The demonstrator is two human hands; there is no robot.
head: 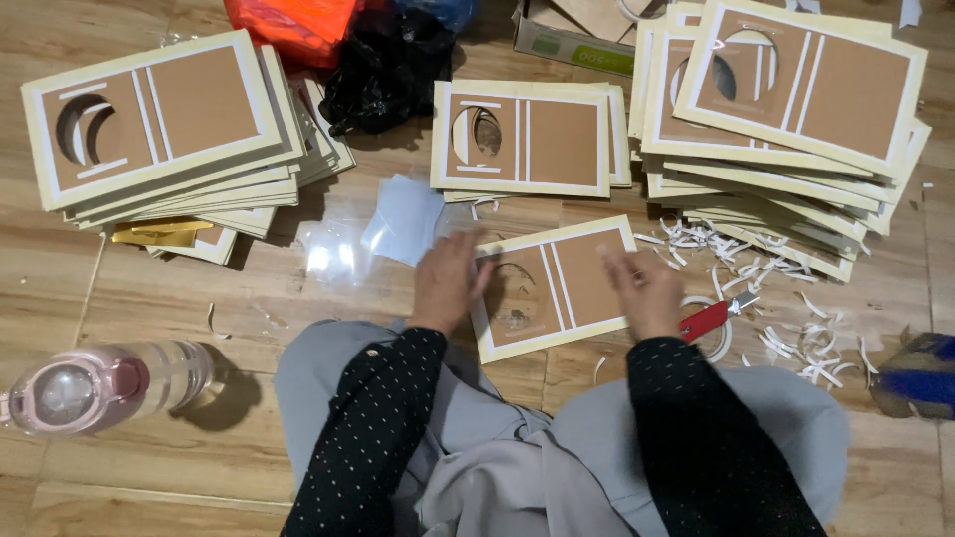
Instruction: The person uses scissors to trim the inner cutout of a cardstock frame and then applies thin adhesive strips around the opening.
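Pressing down from both sides, a seated person's left hand [450, 283] lies flat on the near-left corner of a brown card with a cream border [552, 288], while the right hand [649, 293] rests open-fingered on its right edge; motion blur makes it hard to tell whether any finger is actually curled under the rim. The card lies on the wooden floor [199, 467] just in front of the knees. Beyond the card sits a short stack of like cards [527, 139], with taller stacks to the card's far left [164, 129] and far right [786, 109]. Just right of the card are a red-handled cutter [711, 316] and white paper trimmings [786, 298]. Steady, even pressure would likely keep the card from sliding.
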